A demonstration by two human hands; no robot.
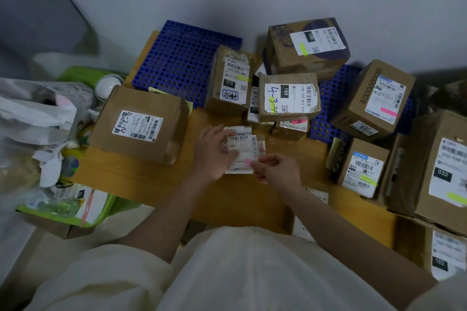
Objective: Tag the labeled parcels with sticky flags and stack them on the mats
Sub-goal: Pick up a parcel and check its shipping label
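Observation:
A small white labeled parcel (242, 145) lies on the wooden table (141, 177) in front of me. My left hand (214, 153) holds its left side, thumb over the label. My right hand (274, 170) pinches a pink sticky flag (248, 162) at the parcel's lower right corner. Blue perforated mats (182, 58) lie at the back, and several flagged cardboard parcels (289, 96) are stacked on and around them. A large box marked 4-2-18 (139, 124) sits to the left.
Boxes (374, 101) crowd the right side, some hanging over the table edge (439, 169). On the left stand a green bin (101, 212) with clutter, white plastic bags (32, 111) and a white bowl (107, 87). A grey wall rises behind.

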